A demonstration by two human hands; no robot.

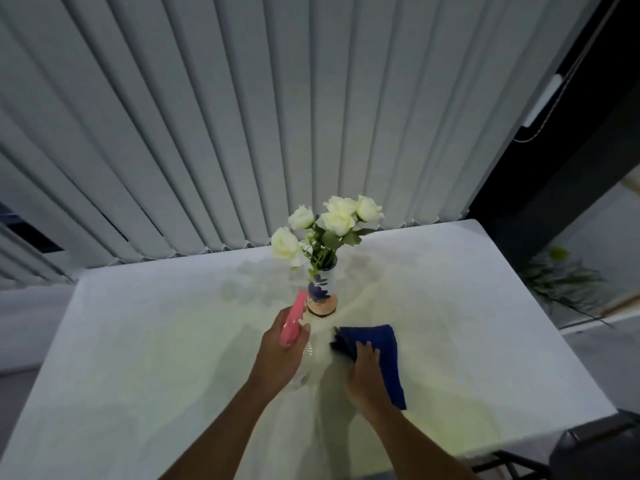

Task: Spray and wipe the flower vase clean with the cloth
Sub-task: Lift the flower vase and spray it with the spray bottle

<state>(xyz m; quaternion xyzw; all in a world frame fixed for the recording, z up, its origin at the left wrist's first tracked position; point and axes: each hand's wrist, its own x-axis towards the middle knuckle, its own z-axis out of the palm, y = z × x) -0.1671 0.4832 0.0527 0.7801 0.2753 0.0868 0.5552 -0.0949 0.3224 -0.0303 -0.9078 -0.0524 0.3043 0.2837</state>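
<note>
nearest the viewer, two bare forearms reach over a white table. the left hand is clamped around a clear spray bottle with a pink head, its nozzle aimed at the vase and almost touching it. the right hand rests with fingers pinched together on a folded blue cloth, which lies on the table just right of the bottle. beyond both stands the vase, upright near mid-table, white with blue and orange print, holding white roses. behind the table hang vertical blinds. likely hazard: the vase is narrow and top-heavy with flowers, so a firm sideways wipe, or a knock from the nozzle, could tip it; spray may also wet the roses. open room: bare tabletop lies wide on every side of the vase, with all table edges well apart from it, so the cloth can travel round freely
</note>
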